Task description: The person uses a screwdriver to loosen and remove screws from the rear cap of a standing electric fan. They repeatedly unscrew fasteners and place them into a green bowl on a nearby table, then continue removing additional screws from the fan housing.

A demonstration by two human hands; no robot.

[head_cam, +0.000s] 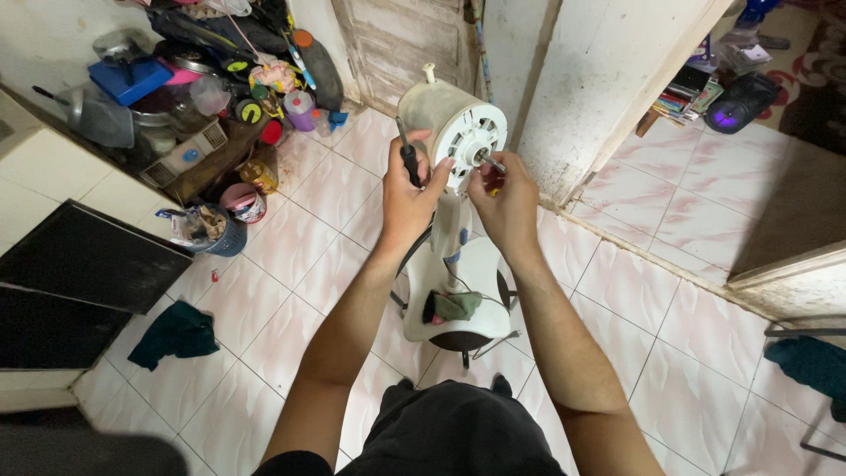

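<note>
Hands worked at the bare motor head of a pedestal fan (451, 123), its guard and blades off, the white housing turned up toward the camera so the front plate and the shaft (490, 160) faced the person. The left hand (407, 189) was clamped round a black-handled screwdriver (408, 159), the tool standing upright against the side of the housing — held in the fist, it seemed, so the fingers could steady the motor at the same time. The right hand (504, 198) had its fingers pinched together just under the shaft; whether they gripped a small part there could not be told. The fan stood on its white base (458, 300) upon a low dark stool (465, 339), which brought the motor up within easy reach, and a green rag (454, 306) lay on the base. On the pink-veined floor tiles (308, 264) to the left lay another dark green cloth (176, 333) — beyond it, a heap of pots and containers (220, 79).
</note>
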